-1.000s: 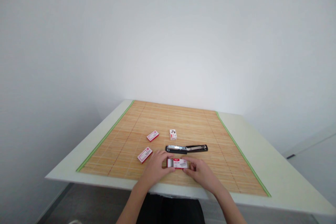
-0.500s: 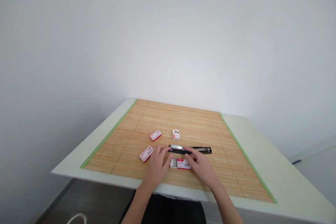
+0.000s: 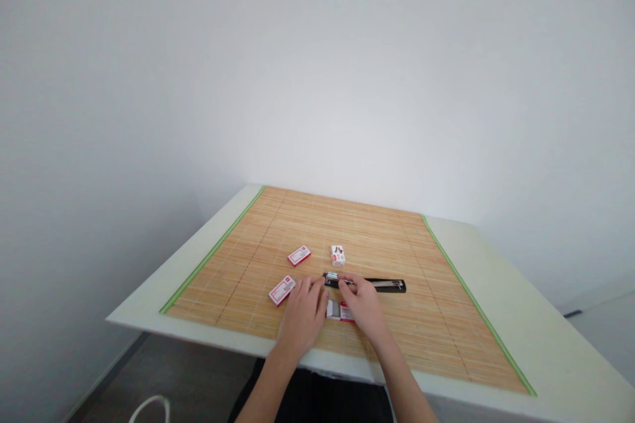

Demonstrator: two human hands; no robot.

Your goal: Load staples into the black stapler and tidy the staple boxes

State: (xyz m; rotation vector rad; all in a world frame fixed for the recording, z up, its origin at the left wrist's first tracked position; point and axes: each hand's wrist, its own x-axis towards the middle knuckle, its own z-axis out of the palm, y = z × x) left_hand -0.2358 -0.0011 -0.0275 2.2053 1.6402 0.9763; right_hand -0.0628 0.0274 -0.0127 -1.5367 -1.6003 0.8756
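Note:
A long black stapler lies opened out on the mat, its silver metal part towards the left end. My left hand rests palm down with fingers stretched out, fingertips at the stapler's left end. Over the silver part, my right hand has thumb and fingers pinched together; whatever is between them is too small to make out. In front of the stapler lies a slid-open staple box, its grey contents showing and its right side covered by my right hand.
A red-and-white box lies beside my left hand, another box behind it. A small white box stands behind the stapler. The bamboo mat has green edges and covers much of the white table, which meets a wall.
My right hand has moved left along the stapler, its fingers closing into a pinch over the silver part. My left hand stays by the stapler's left end. The view has shifted slightly.

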